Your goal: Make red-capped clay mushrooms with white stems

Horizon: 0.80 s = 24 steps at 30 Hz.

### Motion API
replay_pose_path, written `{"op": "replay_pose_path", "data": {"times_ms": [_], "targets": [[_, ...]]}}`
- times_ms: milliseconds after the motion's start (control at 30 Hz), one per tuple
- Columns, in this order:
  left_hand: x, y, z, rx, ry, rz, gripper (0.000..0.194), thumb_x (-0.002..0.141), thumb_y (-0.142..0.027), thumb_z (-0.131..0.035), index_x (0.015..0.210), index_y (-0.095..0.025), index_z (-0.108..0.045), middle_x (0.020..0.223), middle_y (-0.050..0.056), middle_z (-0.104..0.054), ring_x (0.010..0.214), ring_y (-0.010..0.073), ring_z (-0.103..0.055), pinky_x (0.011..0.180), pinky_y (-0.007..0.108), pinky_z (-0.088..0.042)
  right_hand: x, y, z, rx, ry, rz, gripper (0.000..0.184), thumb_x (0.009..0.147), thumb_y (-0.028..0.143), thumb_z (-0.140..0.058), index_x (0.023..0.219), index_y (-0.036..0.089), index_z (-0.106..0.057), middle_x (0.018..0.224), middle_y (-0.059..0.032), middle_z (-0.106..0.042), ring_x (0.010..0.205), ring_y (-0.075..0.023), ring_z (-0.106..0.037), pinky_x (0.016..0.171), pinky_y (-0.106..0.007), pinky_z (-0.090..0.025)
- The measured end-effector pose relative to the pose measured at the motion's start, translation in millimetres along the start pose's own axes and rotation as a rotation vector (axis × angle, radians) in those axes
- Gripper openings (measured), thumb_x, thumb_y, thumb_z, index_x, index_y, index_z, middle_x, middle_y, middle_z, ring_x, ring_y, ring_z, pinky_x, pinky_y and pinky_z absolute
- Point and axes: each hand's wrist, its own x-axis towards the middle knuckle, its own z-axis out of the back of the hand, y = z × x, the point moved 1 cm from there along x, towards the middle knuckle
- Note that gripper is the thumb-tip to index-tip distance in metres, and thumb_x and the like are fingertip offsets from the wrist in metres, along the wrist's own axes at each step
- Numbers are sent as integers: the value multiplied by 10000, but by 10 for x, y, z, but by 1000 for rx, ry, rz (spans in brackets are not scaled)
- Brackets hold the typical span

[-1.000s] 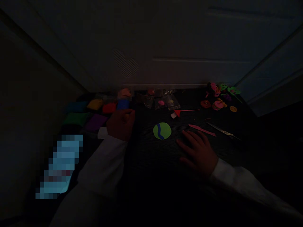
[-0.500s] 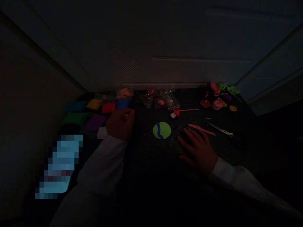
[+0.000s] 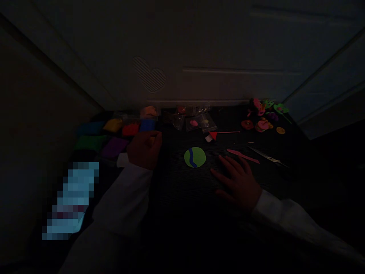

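The room is very dark. My left hand [image 3: 145, 150] is closed beside the coloured packets; a bit of yellow-orange shows between thumb and fingers, but I cannot tell whether it is gripped. My right hand [image 3: 238, 184] is low over the dark table, fingers spread, and looks to hold nothing. Between the hands lies a flat green disc [image 3: 200, 156] with a wavy blue strip [image 3: 191, 156] across it. Beyond the right fingers is a pink strip [image 3: 243, 156], with scissors [image 3: 266, 156] lying to its right.
Soft clay-like packets, including a green one [image 3: 89, 143] and a purple one [image 3: 114, 147], lie left. Small clear bags [image 3: 194, 123] line the back by the wall. A red-tipped pink stick [image 3: 225, 132] and several flower-like pieces [image 3: 262, 125] are right. A blurred lit screen [image 3: 72, 201] glows nearer me.
The fingers of my right hand have shifted slightly left and spread a little more. My left hand and the things on the table look the same.
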Motion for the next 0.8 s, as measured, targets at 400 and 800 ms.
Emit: {"op": "replay_pose_path", "data": {"times_ms": [400,800], "targets": [[13,-40,13,43,-20,-144,194,815,-325,-539,822,-195,-682,833,66,-712,849,229,-660,774,365,-496,-21,-172,11,119,-239,-90,434,886,369,-503,1266,160,-530,1398,-178,-451,1289,-291,-413,1010,-526,-358],[-74,-156,-29,46,37,-372,161,817,-278,-551,829,-208,-696,820,53,-726,820,230,-666,779,389,-499,296,-109,-60,199,-316,-207,120,824,294,-598,832,209,-682,1120,-88,-660,1100,-281,-552,914,-497,-420]]}}
